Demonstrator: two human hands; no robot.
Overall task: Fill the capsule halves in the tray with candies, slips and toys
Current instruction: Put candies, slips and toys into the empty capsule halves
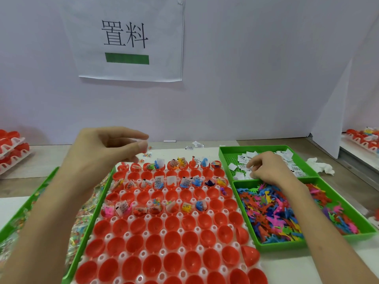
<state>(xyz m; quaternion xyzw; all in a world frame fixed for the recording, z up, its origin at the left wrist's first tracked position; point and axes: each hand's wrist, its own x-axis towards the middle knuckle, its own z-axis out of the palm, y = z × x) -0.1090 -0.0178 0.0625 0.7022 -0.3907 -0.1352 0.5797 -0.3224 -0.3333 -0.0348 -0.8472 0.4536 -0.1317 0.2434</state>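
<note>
A slip is being picked up, by the look of things, for the capsule halves (172,240) that are being filled. The right grip (264,169) is being closed down on the slips (244,158) in the far green bin (225,152), with thumb and fingertips being pressed into the loose pile. How many pieces are being caught between them cannot be told.

For this step to go well, one slip is probably best being peeled away from its neighbours before it is lifted, since the papers are lying overlapped and are likely being dragged up in clumps. It should then be dropped into a half that is lacking one, in the partly filled row across the middle of the white tray (141,253).

The slips are being touched directly by the right grip's fingertips. The toys (272,214) are lying in the nearer green bin, just beside that wrist. The white tray is lying to the left of this grip, on the table (16,187).

The left grip (110,146) is being held raised over the tray's far left corner, fingers curled, thumb and forefinger tips nearly meeting. Whether anything is being pinched there cannot be told, as the fingertips are blurred. The candies (82,228) are lying in a bin beneath that forearm.
</note>
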